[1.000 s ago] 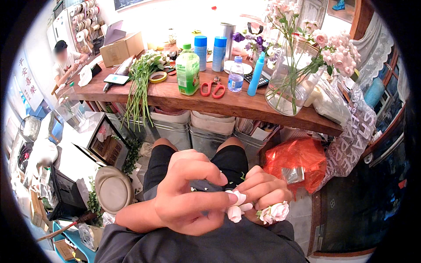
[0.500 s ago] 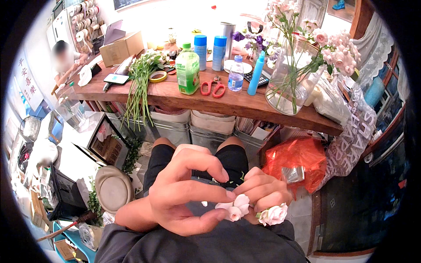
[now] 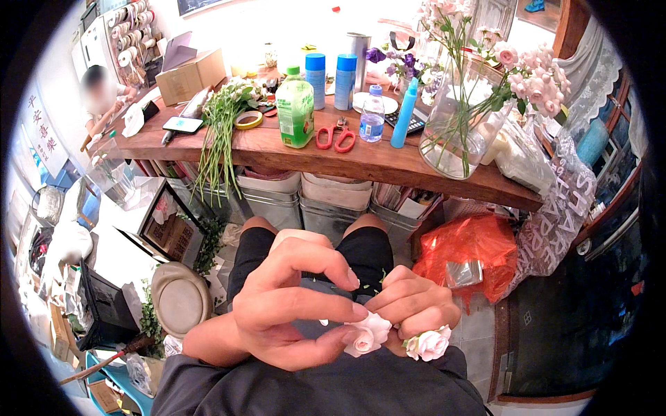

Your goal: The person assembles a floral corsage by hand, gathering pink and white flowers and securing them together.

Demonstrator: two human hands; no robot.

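Observation:
My left hand [image 3: 288, 301] is closed in a pinch, thumb and a finger on the edge of a pale pink rose head [image 3: 368, 335]. Close beside it, my right hand [image 3: 415, 305] is curled shut on a second pale pink rose [image 3: 429, 343], whose bloom pokes out below the fingers with a bit of green at its base. Whatever stems lie inside the right fist are hidden. Both hands are over my lap, in front of my dark shirt [image 3: 298, 388].
Ahead runs a wooden table [image 3: 305, 163] with cut green stems [image 3: 220, 149], red scissors [image 3: 336, 136], a green bottle [image 3: 296, 111], two blue-capped cans and a glass vase [image 3: 454, 142] of pink roses. A red plastic bag [image 3: 465, 253] lies right, a round stool [image 3: 180, 299] left. Another person sits far left.
The rose in my left fingers has turned, so its centre faces me more fully. The rose in my right hand has tilted and shifted slightly left. Both hands stay close together.

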